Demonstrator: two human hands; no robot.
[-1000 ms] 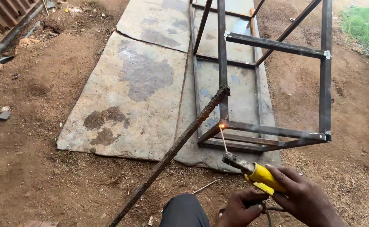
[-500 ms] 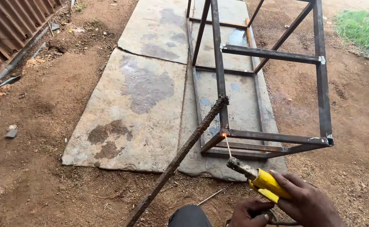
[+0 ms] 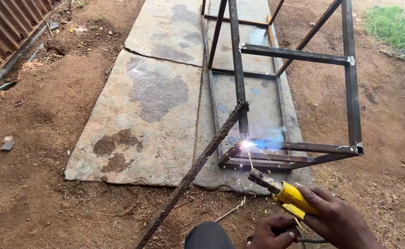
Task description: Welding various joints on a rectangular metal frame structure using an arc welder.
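At the bottom edge of the frame I had my right hand [image 3: 338, 221] wrapped around the yellow electrode holder [image 3: 291, 198], fingers closed on its grip; the wrist ran off the lower right corner. My left hand [image 3: 269, 232] sat just below it, partly cut off, fingers curled on a thin cable [image 3: 310, 240] (I could not make out where that led). A dark knee [image 3: 209, 236] showed beside it, mostly out of view. The holder's long axis pointed up and to the left, its thin welding rod [image 3: 249, 160] ending in a bright spark [image 3: 245, 145] at the near corner of the steel frame [image 3: 294, 148] in the centre of the picture. A rusty ribbed bar [image 3: 198, 166] leaned diagonally from bottom centre up to the frame's upright. Beyond lay grey stone slabs [image 3: 151, 106] on red earth, the frame's top cut off above.
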